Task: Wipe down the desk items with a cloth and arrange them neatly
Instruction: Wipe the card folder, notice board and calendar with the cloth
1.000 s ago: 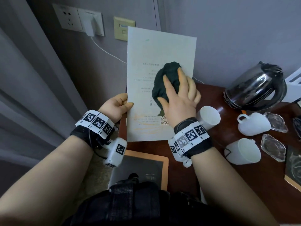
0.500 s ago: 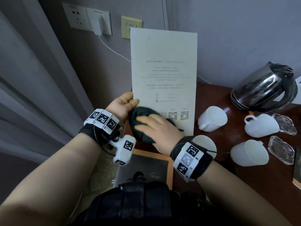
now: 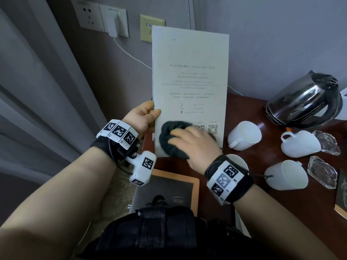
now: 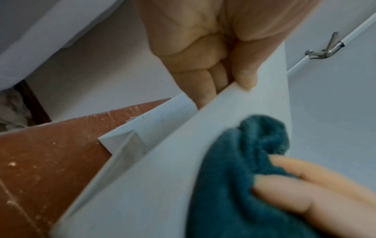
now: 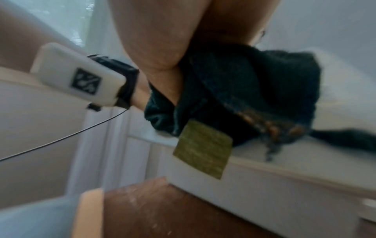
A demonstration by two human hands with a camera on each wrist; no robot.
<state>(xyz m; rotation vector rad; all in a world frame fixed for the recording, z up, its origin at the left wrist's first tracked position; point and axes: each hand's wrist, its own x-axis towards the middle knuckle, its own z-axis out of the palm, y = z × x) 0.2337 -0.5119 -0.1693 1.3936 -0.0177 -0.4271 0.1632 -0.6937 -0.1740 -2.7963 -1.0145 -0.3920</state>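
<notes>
A white printed card (image 3: 189, 72) stands upright over the desk's left end. My left hand (image 3: 148, 115) pinches its left edge, thumb on the front and fingers behind, which the left wrist view shows close up (image 4: 219, 64). A bunched dark green cloth (image 3: 169, 139) lies against the card's lower part, beside the two QR codes. My right hand (image 3: 193, 143) presses it there, its fingers (image 4: 305, 193) lying fairly straight over the cloth (image 4: 234, 169). In the blurred right wrist view the cloth (image 5: 254, 88) hangs with its olive label (image 5: 203, 149) showing.
On the dark wooden desk (image 3: 242, 107) lie three white cups (image 3: 244, 136) on their sides, glass coasters (image 3: 326, 143) and a steel kettle (image 3: 304, 102) at the back right. A slate board with an orange frame (image 3: 169, 186) lies at the front. A charger (image 3: 112, 25) is plugged into the wall socket.
My right hand slid the cloth down the card, from its middle to the lower left part. The left hand kept its hold on the card's edge.
</notes>
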